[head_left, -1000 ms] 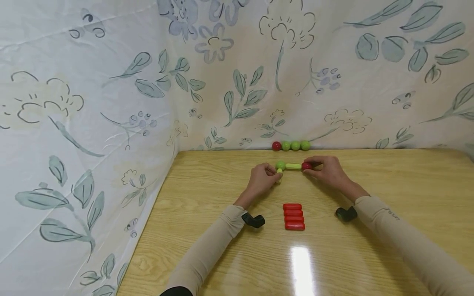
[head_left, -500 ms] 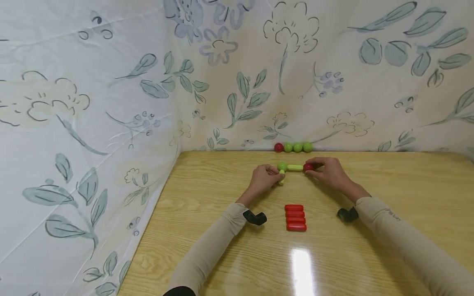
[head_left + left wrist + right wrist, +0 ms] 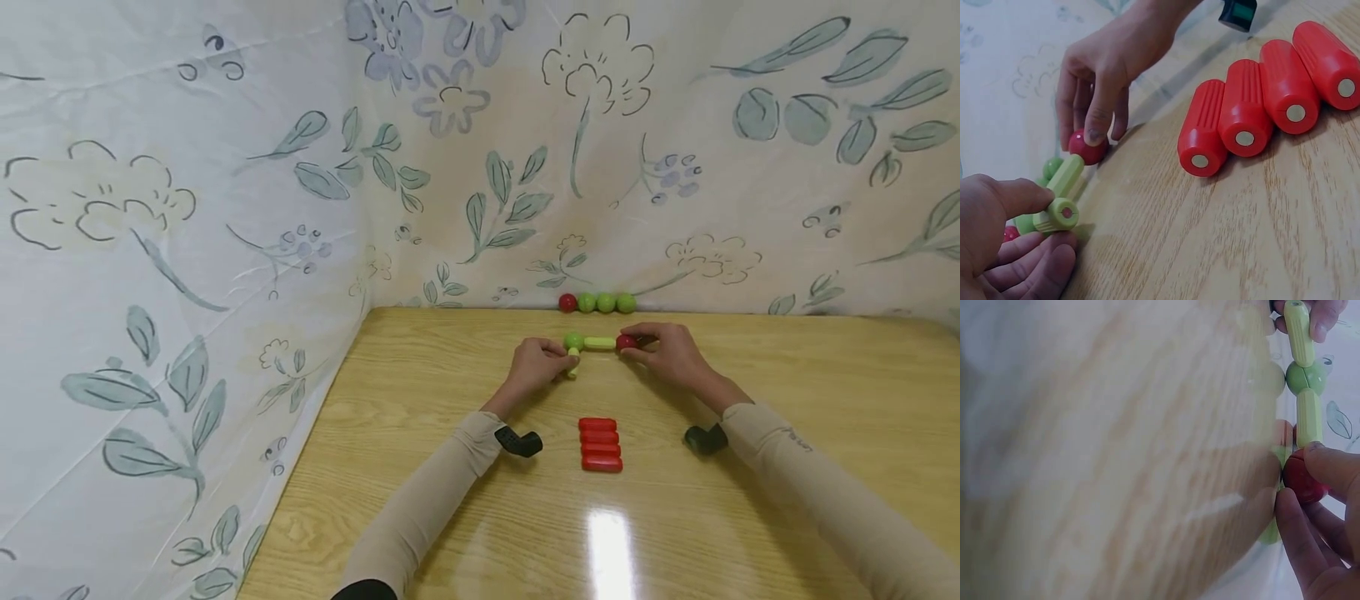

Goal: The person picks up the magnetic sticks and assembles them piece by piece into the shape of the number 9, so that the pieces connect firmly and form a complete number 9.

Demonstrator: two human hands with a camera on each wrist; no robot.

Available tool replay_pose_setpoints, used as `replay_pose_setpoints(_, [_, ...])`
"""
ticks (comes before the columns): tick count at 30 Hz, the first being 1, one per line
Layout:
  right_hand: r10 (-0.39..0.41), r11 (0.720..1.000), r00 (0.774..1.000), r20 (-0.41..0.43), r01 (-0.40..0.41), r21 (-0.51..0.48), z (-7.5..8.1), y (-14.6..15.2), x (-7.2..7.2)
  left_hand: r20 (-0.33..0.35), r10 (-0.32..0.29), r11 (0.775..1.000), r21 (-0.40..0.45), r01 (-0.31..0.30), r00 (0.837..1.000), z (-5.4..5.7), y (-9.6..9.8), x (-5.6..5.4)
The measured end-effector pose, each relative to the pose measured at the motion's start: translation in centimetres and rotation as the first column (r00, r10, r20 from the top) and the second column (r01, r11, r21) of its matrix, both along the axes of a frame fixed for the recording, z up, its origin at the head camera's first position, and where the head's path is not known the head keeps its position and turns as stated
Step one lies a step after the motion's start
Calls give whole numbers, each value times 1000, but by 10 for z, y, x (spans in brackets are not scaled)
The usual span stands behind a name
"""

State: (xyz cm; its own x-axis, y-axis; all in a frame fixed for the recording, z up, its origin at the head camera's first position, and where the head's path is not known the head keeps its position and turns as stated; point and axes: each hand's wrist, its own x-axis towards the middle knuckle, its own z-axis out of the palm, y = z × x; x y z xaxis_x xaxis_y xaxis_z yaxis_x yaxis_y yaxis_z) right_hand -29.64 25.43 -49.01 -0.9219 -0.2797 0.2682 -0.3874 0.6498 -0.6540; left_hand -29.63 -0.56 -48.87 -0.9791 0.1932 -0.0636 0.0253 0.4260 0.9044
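Note:
Between finger and thumb, my left hand [image 3: 536, 364] pinches a light-green magnetic rod [image 3: 1063, 214], whose round metal end shows in the left wrist view. That rod's far end meets a green ball [image 3: 1305, 379]. From the ball a second light-green rod [image 3: 599, 342] runs rightward to a red ball [image 3: 1302, 478]. My right hand [image 3: 667, 354] grips this red ball between thumb and fingers. Joined together, the pieces form a corner shape near the back of the table.
Several red rods [image 3: 600, 444] lie side by side in front of the hands. Along the back edge of the wooden table [image 3: 825, 400], another red ball [image 3: 567, 302] and green balls [image 3: 606, 302] stand in a row against the floral cloth [image 3: 480, 275].
The head view has shifted slightly, so everything sits a little lower and further right in it. Both hands keep their holds on the rod and the red ball.

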Motion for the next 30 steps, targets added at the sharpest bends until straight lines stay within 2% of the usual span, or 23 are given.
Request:
replay_pose_setpoints(16, [-30, 1000, 1000, 8, 30, -3, 2, 1, -3, 13, -11, 1000, -10, 11, 1000, 3, 1, 1])
replay_pose_setpoints(19, [-72, 996, 997, 2, 72, -52, 9, 3, -9, 17, -20, 1000, -2, 20, 1000, 6, 1, -1])
replay_pose_setpoints(23, [-140, 987, 988, -71, 134, -90, 16, 4, -23, 32, -4, 1000, 6, 3, 999, 8, 0, -1])
replay_pose_setpoints(26, [-176, 983, 978, -114, 167, -79, 17, 5, -33, 51, 9, 1000, 6, -10, 999, 6, -2, 1])
replay_pose_setpoints(30, [-201, 980, 976, -80, 201, -16, 15, 12, -42, 49, -5, 1000, 7, 5, 999, 2, 1, 4])
